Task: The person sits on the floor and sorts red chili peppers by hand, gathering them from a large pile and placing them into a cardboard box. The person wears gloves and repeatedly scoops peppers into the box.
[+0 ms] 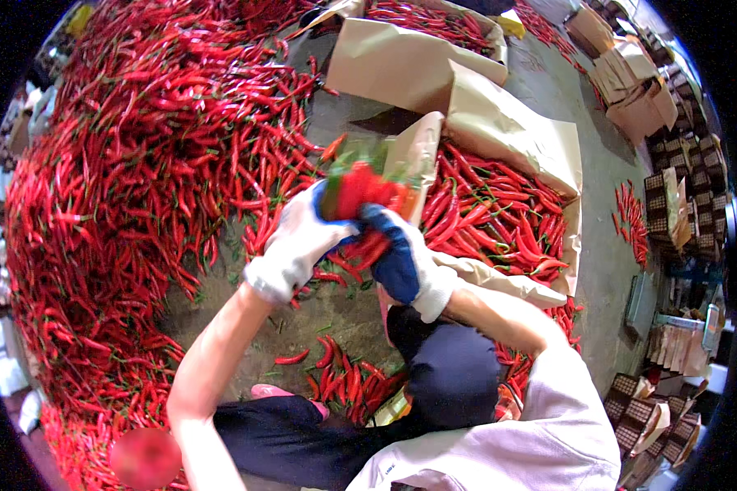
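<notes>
Both hands wear white knitted gloves with blue coated palms. My left hand [301, 233] and my right hand [408, 261] close around a bunch of red chili peppers [365, 193], blurred by motion, with green stems at its upper end. They hold it above the floor, beside the left wall of a paper-lined box [427, 147]. Red chilies [497, 215] fill much of that box, just right of my right hand. A great heap of red chilies [141, 159] spreads over the floor on the left, its edge reaching below my left hand.
Another paper-lined box [417, 61] of chilies stands beyond. A small chili pile [350, 383] lies near my pink footwear [273, 391]. More chilies [631, 224] lie on the concrete floor [614, 294] at right. Stacked brown patterned boxes [688, 184] line the right side.
</notes>
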Motion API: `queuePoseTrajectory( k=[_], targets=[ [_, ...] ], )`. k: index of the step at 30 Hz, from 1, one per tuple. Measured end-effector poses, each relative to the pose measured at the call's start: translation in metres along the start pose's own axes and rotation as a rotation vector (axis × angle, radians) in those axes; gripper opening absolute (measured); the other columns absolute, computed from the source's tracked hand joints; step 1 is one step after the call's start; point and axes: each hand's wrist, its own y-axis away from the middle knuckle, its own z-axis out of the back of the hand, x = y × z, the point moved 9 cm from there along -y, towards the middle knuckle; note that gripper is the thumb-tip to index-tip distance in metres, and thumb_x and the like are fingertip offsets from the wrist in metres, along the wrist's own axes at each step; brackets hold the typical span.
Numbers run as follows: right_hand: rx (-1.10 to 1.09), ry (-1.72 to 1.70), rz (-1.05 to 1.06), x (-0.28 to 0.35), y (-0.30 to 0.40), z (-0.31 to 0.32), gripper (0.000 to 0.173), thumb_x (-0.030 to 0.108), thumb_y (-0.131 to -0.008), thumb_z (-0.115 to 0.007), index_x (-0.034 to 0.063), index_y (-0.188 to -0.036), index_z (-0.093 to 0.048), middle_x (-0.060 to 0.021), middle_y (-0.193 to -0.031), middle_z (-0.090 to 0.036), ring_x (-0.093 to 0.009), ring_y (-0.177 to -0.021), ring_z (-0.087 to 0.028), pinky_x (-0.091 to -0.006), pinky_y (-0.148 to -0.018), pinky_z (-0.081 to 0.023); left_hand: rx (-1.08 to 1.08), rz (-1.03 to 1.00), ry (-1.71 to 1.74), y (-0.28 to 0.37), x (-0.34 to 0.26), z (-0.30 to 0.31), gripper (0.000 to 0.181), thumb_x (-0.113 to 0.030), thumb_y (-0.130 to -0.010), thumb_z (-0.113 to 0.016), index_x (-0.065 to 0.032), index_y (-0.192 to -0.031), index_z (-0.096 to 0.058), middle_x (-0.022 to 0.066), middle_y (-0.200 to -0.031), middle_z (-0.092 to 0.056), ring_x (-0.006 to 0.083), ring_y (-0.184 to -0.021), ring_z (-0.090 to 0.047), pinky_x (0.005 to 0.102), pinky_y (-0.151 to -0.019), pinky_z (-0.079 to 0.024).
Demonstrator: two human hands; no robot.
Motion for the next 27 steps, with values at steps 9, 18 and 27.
queuePoseTrajectory(
  k=[9, 18, 27],
  targets=[
    [0.001, -0.764, 0.258, 0.102, -0.032, 0.127, 0.035, 0.026, -0.09, -0.054, 0.0006, -0.115, -0.058, -0.0153, -0.111, -0.064, -0.027, -0.102, -0.062, -0.0371, -0.094, -0.047, 0.746, -0.284, -0.708, -0.212, -0.021, -0.217, 0.042, -0.031, -0.061, -0.074, -0.0016, -0.09, -0.069, 0.0197, -0.085, -0.068, 0.0317, -0.084, -0.066, 0.0382, -0.075, -0.05],
    [-0.249, -0.571, -0.026, 0.09, -0.031, 0.177, 0.043, 0.034, -0.093, -0.05, 0.001, -0.121, -0.051, -0.0196, -0.116, -0.06, -0.033, -0.104, -0.06, -0.0456, -0.097, -0.046, 0.551, -0.416, -0.869, -0.247, -0.009, -0.233, 0.047, -0.022, -0.064, -0.075, -0.0057, -0.106, -0.061, 0.0184, -0.098, -0.066, 0.033, -0.096, -0.063, 0.0393, -0.083, -0.05],
    [-0.281, 0.819, 0.459, 0.217, -0.003, 0.146, 0.024, 0.011, -0.091, -0.054, -0.0006, -0.112, -0.06, -0.0091, -0.103, -0.065, -0.017, -0.093, -0.062, -0.028, -0.087, -0.047, 0.031, -0.71, -0.659, -0.183, -0.065, -0.162, 0.035, -0.016, -0.068, -0.072, -0.01, -0.102, -0.062, 0.0132, -0.091, -0.061, 0.0336, -0.083, -0.061, 0.0402, -0.073, -0.051]
  ],
)
